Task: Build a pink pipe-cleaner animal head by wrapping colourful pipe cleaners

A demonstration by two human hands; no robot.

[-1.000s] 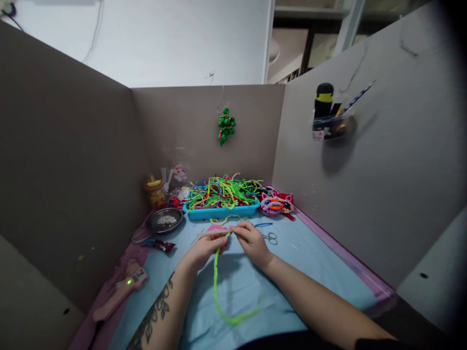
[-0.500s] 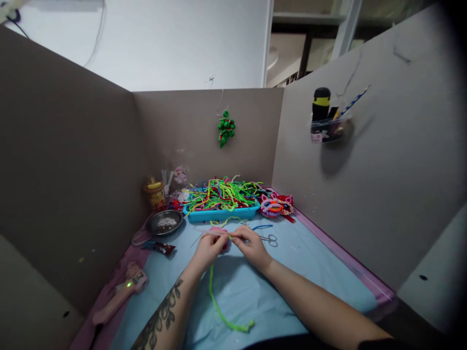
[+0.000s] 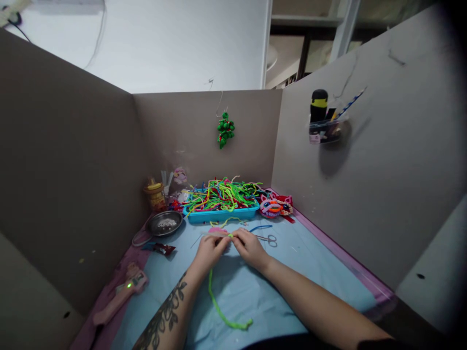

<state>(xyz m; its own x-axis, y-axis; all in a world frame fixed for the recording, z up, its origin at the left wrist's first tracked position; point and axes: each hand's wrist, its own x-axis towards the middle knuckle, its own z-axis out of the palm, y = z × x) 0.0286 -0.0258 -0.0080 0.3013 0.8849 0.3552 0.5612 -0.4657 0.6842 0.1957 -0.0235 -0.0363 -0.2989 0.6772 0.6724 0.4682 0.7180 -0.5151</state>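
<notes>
My left hand [image 3: 208,251] and my right hand [image 3: 249,247] meet over the blue mat [image 3: 292,272], fingers pinched together on the upper end of a neon green pipe cleaner [image 3: 218,307]. Its long tail hangs down from my fingers and curls on the mat toward me. A thin pale stick [image 3: 213,235] lies across my left fingertips. A pink fuzzy piece [image 3: 217,230] shows just beyond my fingers.
A blue tray [image 3: 221,213] heaped with coloured pipe cleaners stands at the back. Small scissors [image 3: 269,238] lie right of my hands. A metal dish [image 3: 164,222], a yellow jar [image 3: 155,192] and a pink glue gun [image 3: 120,295] sit left. Cardboard walls enclose three sides.
The green pipe cleaner's tail has shortened and drawn nearer my hands. Both hands stay pinched together at the same spot, shifting slightly.
</notes>
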